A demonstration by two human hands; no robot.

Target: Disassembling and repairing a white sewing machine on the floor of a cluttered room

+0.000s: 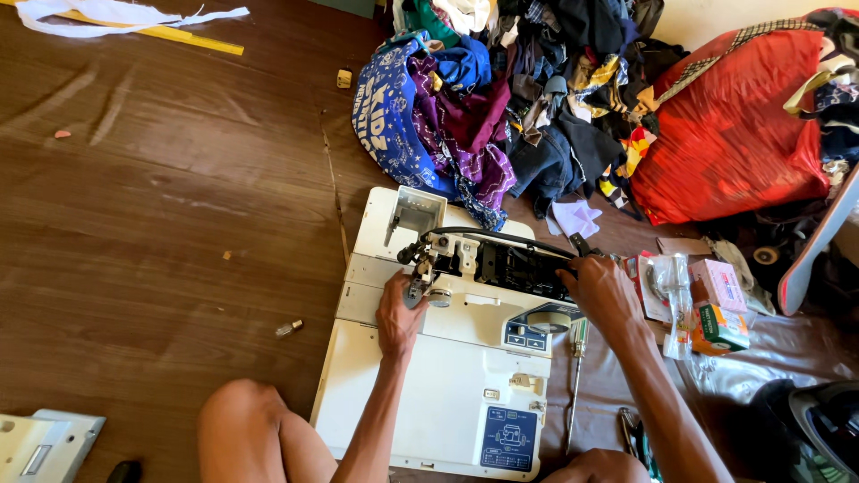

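A white sewing machine (447, 394) lies on its side on the brown floor, its top cover off and dark inner parts exposed. My left hand (399, 315) rests on the machine's head end, fingers against the metal needle-bar parts (425, 277). My right hand (605, 291) reaches into the open top, fingers closed on a small dark tool or part at the black mechanism (519, 266). A screwdriver (575, 376) lies on the floor just right of the machine, below my right wrist.
A pile of clothes (528, 98) and a red bag (734, 125) sit beyond the machine. Small boxes and plastic packets (707, 304) lie at right. A tiny bottle (288, 328) lies at left, a white cover (45, 443) at bottom left. My knees frame the machine.
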